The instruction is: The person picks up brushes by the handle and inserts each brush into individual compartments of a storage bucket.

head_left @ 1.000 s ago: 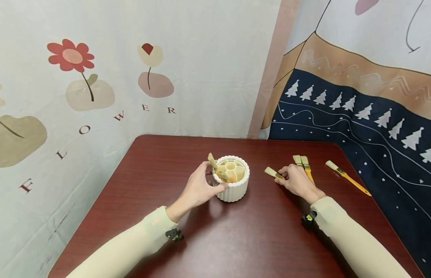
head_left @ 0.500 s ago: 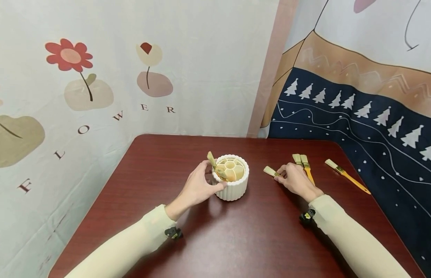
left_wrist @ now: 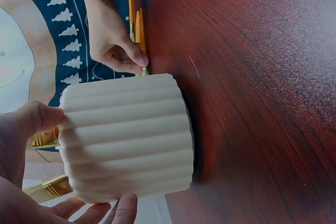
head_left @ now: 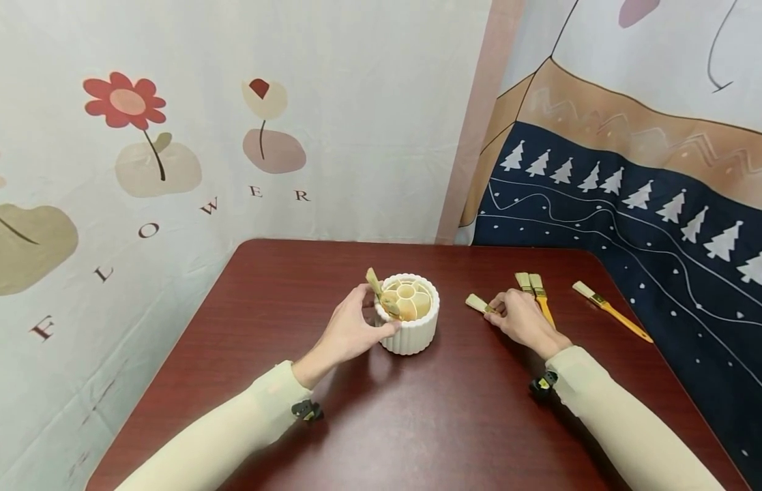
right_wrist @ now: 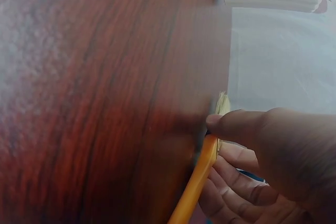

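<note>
A white ribbed round holder [head_left: 410, 335] with petal-shaped compartments stands upright mid-table. My left hand [head_left: 348, 329] grips its left side, thumb at the front near the rim and fingers behind. In the left wrist view, two brush heads show past the rim, a brass-coloured band [left_wrist: 44, 139] and pale bristles [left_wrist: 38, 193]. Right of the holder, my right hand [head_left: 523, 319] pinches a paintbrush [head_left: 477, 302] low over the table, its bristles pointing left. Seen from the right wrist, thumb and fingers meet near the metal band, and the orange handle [right_wrist: 195, 190] trails below.
Two paintbrushes [head_left: 542, 298] lie side by side just beyond my right hand. Another paintbrush [head_left: 614, 312] lies alone nearer the right edge of the dark red table [head_left: 282, 286]. Printed cloth hangings [head_left: 368, 123] stand behind the table and along its right side.
</note>
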Motion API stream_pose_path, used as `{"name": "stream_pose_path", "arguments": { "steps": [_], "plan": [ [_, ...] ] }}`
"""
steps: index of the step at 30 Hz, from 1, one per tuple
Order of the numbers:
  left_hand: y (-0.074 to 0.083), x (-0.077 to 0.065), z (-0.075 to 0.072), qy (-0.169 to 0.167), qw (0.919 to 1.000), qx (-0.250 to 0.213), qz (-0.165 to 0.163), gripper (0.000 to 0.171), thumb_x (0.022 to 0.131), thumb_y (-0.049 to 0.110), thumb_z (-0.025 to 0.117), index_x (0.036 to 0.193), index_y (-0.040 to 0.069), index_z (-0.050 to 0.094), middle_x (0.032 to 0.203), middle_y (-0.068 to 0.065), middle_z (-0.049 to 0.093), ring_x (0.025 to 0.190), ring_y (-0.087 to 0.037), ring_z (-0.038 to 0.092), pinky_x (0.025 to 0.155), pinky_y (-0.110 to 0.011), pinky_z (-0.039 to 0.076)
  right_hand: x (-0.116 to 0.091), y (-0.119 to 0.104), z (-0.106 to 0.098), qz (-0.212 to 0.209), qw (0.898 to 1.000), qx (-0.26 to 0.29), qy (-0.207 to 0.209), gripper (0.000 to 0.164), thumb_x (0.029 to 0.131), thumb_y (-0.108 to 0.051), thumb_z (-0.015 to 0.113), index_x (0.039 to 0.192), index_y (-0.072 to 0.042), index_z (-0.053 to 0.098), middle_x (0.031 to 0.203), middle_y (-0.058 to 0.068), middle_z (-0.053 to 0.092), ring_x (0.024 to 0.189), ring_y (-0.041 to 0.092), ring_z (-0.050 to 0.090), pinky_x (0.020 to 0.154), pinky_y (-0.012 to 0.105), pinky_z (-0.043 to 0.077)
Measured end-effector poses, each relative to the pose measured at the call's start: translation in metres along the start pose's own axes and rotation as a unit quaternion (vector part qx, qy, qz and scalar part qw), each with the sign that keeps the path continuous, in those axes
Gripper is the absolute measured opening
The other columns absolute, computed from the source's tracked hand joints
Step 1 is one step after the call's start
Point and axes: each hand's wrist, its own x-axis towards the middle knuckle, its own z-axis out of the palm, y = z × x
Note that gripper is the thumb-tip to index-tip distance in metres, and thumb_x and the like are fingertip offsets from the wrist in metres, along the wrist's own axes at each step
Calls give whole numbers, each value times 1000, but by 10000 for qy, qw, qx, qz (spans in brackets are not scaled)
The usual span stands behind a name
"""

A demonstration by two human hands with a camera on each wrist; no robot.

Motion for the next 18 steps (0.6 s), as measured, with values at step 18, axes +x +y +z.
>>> {"name": "stream_pose_path", "arguments": {
  "steps": [18],
  "plan": [
    [-2, -1, 0, -39, 9999, -132, 100, 81, 91, 24, 99, 159, 5, 60, 148, -17, 77, 127, -34, 83, 106, -49, 69, -8, -8, -3, -239, 9986, -93, 469, 14, 103, -16, 89, 109, -4, 86, 96, 10, 86, 87, 23, 80, 80, 45, 67]
  ]
}}
